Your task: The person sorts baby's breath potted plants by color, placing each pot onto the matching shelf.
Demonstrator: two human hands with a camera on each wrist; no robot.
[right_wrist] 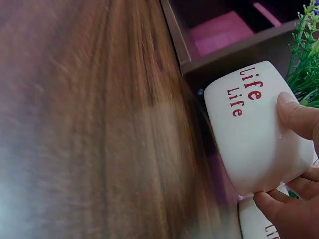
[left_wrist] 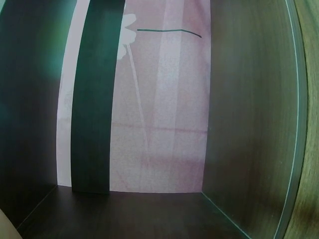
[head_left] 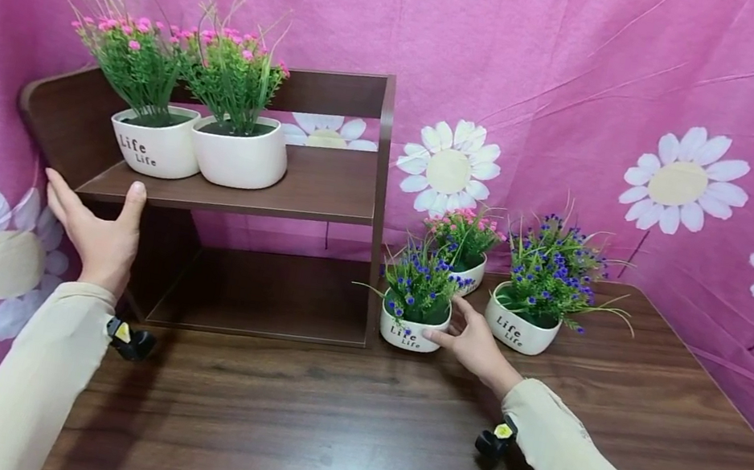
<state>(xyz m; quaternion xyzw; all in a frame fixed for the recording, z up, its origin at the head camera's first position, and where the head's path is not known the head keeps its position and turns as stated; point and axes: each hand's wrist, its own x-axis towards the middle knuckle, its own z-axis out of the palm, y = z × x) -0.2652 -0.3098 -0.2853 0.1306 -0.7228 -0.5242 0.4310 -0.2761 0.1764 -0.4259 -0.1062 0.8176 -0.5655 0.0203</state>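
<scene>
My left hand [head_left: 100,238] rests against the left side of a dark brown two-tier shelf [head_left: 326,183], fingers straight and thumb pointing up at the middle board's front edge. In the left wrist view, the lower compartment's side panel [left_wrist: 249,109] shows, but almost none of the hand. At the shelf's right end, my right hand [head_left: 476,353] grips a white "Life" flowerpot [right_wrist: 249,134] with blue artificial flowers [head_left: 417,282]. The thumb [right_wrist: 295,115] lies on one face of this pot, with the fingers around its side.
Two white pots [head_left: 238,153] with pink flowers stand together on the upper board. Another pink-flowered pot [head_left: 471,276] stands behind the gripped one, and a blue-flowered pot [head_left: 521,328] is to its right. A pink daisy-print curtain [head_left: 578,62] backs the wooden table [head_left: 291,417].
</scene>
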